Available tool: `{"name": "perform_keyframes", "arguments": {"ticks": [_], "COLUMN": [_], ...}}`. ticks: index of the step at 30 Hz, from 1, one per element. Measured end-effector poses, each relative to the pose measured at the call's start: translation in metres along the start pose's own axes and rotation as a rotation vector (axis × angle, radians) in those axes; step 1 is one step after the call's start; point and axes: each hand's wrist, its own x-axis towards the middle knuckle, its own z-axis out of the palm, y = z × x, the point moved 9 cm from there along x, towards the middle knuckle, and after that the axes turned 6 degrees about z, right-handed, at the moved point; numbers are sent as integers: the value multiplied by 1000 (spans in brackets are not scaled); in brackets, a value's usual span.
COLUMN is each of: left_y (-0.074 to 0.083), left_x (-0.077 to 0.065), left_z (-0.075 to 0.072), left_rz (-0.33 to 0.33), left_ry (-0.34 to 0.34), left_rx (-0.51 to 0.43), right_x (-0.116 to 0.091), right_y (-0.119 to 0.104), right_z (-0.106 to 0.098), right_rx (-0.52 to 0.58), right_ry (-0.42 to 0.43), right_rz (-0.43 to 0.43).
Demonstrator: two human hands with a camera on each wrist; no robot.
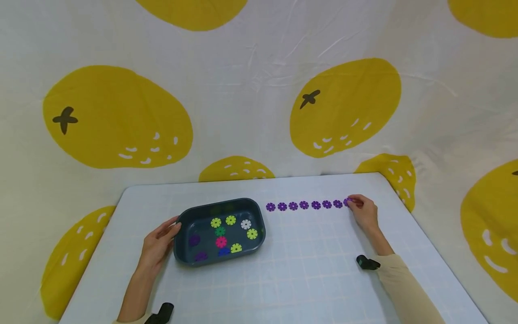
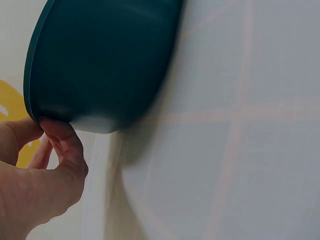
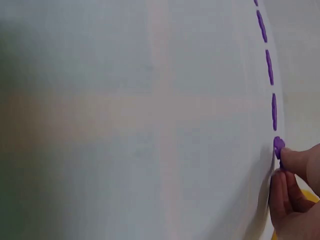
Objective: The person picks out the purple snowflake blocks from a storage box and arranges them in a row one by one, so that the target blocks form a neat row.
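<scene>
The dark teal tray (image 1: pixel 251 247) sits on the left part of the table, its left end gripped at the rim by my left hand (image 1: pixel 155 249). In it lie notched flower-shaped discs: several yellow-green ones (image 1: pixel 230 220), a white one (image 1: pixel 246 224), a green one (image 1: pixel 220 231), a pink one (image 1: pixel 221 242), a blue one (image 1: pixel 224 252) and purple ones (image 1: pixel 194 240). To the tray's right runs a straight row of purple discs (image 1: pixel 293 206). At that row's right end, my right hand (image 1: pixel 364 213) pinches a purple disc (image 3: pixel 279 145) between thumb and fingers; in the right wrist view it looks tilted.
A white table (image 1: pixel 307 279) with a faint grid carries everything. Behind it hangs a pale cloth (image 1: pixel 243 99) printed with big yellow fruit. Black devices (image 1: pixel 367 263) are worn at both wrists.
</scene>
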Motion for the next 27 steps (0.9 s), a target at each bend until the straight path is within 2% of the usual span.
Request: {"name": "perform_keyframes", "arguments": {"ticks": [11, 17, 21, 27], "left_y": [-1, -1, -1, -1], "left_x": [-1, -1, -1, -2], "left_z": [-1, -1, -1, -1], "left_rz": [-8, -16, -11, -5], "left_ry": [4, -16, -12, -7], "left_rx": [48, 55, 64, 63], "right_x": [3, -3, -8, -16], "right_y": [-4, -9, -17, -33], "right_z": [1, -1, -3, 5], "right_rx": [-83, -45, -4, 21], "right_ry": [-18, -13, -7, -59], "right_rz": [-46, -16, -28, -47]}}
